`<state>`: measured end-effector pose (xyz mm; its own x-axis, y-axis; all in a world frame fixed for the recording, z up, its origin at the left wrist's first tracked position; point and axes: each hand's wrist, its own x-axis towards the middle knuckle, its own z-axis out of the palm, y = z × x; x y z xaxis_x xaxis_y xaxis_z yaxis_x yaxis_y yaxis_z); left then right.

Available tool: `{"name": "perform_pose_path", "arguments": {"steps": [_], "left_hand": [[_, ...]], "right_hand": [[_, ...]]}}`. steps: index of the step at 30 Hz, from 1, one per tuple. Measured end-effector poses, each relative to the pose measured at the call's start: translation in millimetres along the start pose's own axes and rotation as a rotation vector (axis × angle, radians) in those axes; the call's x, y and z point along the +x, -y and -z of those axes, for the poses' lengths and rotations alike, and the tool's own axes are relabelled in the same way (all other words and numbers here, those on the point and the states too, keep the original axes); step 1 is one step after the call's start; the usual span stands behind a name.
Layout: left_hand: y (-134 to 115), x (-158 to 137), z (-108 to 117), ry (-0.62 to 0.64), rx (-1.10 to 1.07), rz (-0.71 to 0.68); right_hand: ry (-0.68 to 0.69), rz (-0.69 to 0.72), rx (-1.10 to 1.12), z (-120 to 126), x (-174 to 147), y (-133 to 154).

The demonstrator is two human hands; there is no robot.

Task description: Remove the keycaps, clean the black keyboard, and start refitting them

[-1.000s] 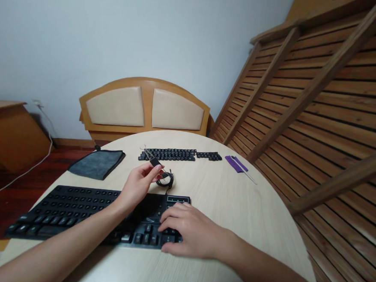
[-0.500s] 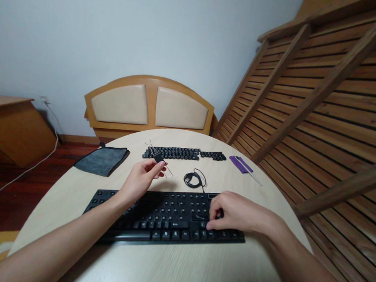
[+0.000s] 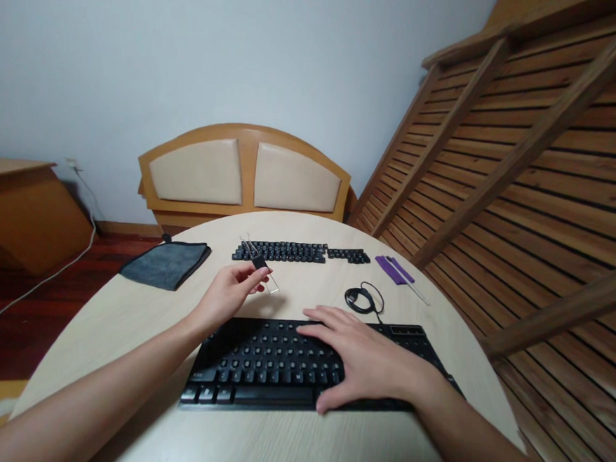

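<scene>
A wire keycap puller (image 3: 259,261) with a black handle is pinched between the thumb and fingers of my left hand (image 3: 233,285), raised above the table. Its wire loops stick out at both ends. Below lies a black keyboard (image 3: 278,362), many of its upper keys stripped down to bare switches, while its lower rows still carry caps. My right hand (image 3: 362,358) rests over the keyboard's right-hand part with its fingers spread, hiding some keys. Removed keycaps (image 3: 285,251) are laid out in rows farther back.
A coiled cable (image 3: 362,299) runs from the keyboard's back edge. A grey cloth (image 3: 167,263) lies at the left of the round table (image 3: 251,442). On the right are a folded purple cloth (image 3: 388,270) and a thin brush-like stick (image 3: 412,286). Wooden slats (image 3: 544,170) lean beside the table.
The keyboard and its coiled cable have slid to the right. My right hand has gone from curled fingers to spread ones over the keys. My left hand still holds the puller, almost unmoved.
</scene>
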<state>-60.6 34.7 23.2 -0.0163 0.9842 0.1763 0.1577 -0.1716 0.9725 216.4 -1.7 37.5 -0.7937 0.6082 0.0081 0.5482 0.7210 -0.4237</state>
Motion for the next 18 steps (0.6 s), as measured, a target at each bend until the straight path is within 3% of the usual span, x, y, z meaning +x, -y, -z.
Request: {"name": "perform_pose_path", "arguments": {"steps": [6,14,18], "left_hand": [[2,1,1,0.008,0.023,0.009],[2,-2,1,0.116,0.037,0.01],[-3,-6,-1,0.221,0.092,-0.045]], "right_hand": [[0.075,0.017,0.055,-18,4,0],[0.143,-0.178,0.045,4,-18,-17],[0.074,-0.228,0.053,14,-19,-17]]}}
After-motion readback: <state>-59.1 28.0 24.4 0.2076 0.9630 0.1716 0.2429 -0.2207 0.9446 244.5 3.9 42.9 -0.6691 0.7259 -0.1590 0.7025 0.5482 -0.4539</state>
